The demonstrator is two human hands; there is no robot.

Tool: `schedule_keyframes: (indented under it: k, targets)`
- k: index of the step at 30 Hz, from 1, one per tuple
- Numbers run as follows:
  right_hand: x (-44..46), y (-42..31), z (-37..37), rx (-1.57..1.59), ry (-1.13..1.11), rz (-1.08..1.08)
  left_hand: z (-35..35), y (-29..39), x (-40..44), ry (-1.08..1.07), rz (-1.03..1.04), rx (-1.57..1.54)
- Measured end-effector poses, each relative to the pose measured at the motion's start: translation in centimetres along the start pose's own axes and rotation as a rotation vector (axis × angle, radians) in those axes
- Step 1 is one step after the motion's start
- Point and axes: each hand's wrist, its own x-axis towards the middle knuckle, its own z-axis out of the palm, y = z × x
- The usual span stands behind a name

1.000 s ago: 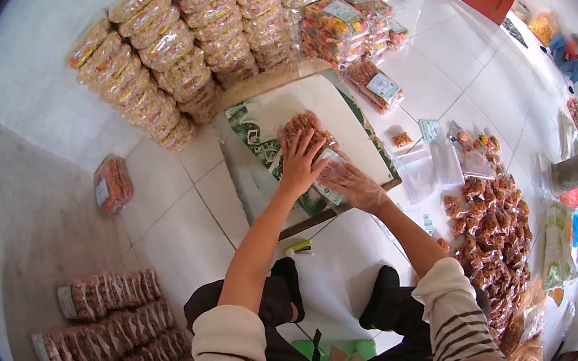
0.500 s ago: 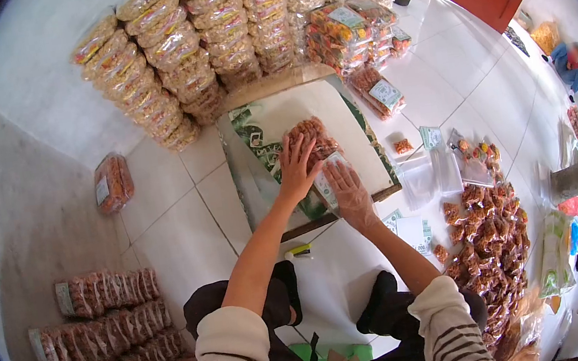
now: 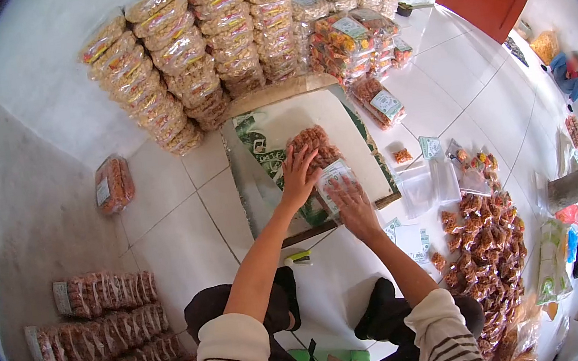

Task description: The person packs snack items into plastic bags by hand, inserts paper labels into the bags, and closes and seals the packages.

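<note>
A clear plastic bag of reddish-brown snacks (image 3: 311, 138) lies flat on a low board-topped table (image 3: 264, 213) in front of me. A white and green label (image 3: 332, 172) shows on its nearer part. My left hand (image 3: 298, 175) rests on the bag's left side, fingers spread. Over the label's lower part lies my right hand (image 3: 352, 205), fingers stretched out, pressing the plastic. Neither hand is closed around anything.
Tall stacks of snack bags (image 3: 178, 56) stand behind the table. Small brown packets (image 3: 485, 257) and empty plastic bags (image 3: 418, 189) lie on the right floor. Packed bags (image 3: 98, 341) fill the lower left. A yellow-green cutter (image 3: 298, 258) lies near my feet. Another person (image 3: 568, 73) is far right.
My right hand has moved from the bag's right edge onto its label and slid slightly toward me. My left hand stays on the bag's left side. The view has shifted slightly.
</note>
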Motion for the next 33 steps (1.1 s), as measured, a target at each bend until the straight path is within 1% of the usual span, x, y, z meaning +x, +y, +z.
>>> schedule_keyframes:
  k: [2, 3, 5, 7, 8, 9, 12, 13, 15, 17, 18, 20, 21, 23, 25, 27, 29, 30, 32, 33]
  targets:
    - [0.0, -0.1, -0.3, 0.053, -0.053, 0.109, -0.1, -0.6, 0.2, -0.014, -0.023, -0.035]
    - [-0.1, -0.2, -0.1, 0.054, -0.054, 0.106, -0.2, -0.9, 0.4, -0.027, -0.045, -0.068]
    - [-0.2, -0.7, 0.2, 0.222, 0.095, 0.183, -0.5, -1.8, 0.7, -0.031, -0.024, -0.101]
    - [-0.3, -1.0, 0.8, 0.226, 0.07, 0.22, -1.0, -1.6, 0.7, -0.038, 0.001, -0.133]
    - [-0.3, -1.1, 1.0, 0.228, 0.046, 0.26, -1.1, -1.3, 0.6, -0.057, -0.036, -0.147]
    - [-0.2, -1.3, 0.8, 0.229, 0.048, 0.263, -1.1, -1.1, 0.4, -0.076, -0.071, -0.162]
    - [0.4, -1.1, 0.4, 0.207, 0.068, 0.215, -1.3, -0.8, 0.4, -0.103, -0.035, -0.092]
    - [0.6, -0.8, 0.4, 0.219, 0.054, 0.173, -1.3, -0.7, 0.3, -0.101, -0.034, -0.091]
    - [1.1, -0.2, 0.2, 0.226, 0.045, 0.133, -1.2, -0.4, 0.1, -0.102, 0.039, 0.043]
    - [1.5, 0.2, -0.3, 0.143, 0.094, 0.018, -0.9, -0.1, 0.0, -0.09, 0.033, 0.04]
    - [1.4, 0.2, 0.1, 0.141, 0.093, 0.021, -0.8, 0.1, -0.1, -0.08, 0.02, 0.037]
    - [1.5, -0.2, 1.2, 0.214, 0.11, 0.142, -0.9, 0.2, 0.1, -0.07, -0.003, 0.007]
    - [1.3, -0.4, 1.2, 0.214, 0.106, 0.141, -0.8, 0.0, 0.1, -0.058, -0.025, -0.019]
    - [1.2, -1.0, 1.1, 0.162, 0.128, 0.222, -0.7, -0.3, 0.2, -0.059, -0.059, -0.038]
    - [1.6, -1.6, 0.6, 0.137, 0.128, 0.229, -0.6, -0.3, 0.2, -0.063, -0.094, -0.058]
    - [1.4, -1.9, 0.6, 0.116, 0.123, 0.242, -0.4, 0.0, 0.0, -0.003, -0.044, -0.137]
    - [1.6, -1.2, 1.2, 0.213, 0.191, 0.189, -0.7, 0.3, 0.0, -0.013, -0.027, -0.118]
    - [1.8, -1.2, 1.1, 0.212, 0.196, 0.19, -0.6, 0.2, 0.0, -0.024, -0.009, -0.099]
    - [2.2, -0.9, 0.9, 0.201, 0.127, 0.184, -0.4, -0.1, 0.1, -0.05, -0.005, -0.065]
    - [2.0, -0.8, 0.5, 0.197, 0.129, 0.191, -0.2, -0.2, 0.0, -0.077, -0.01, -0.033]
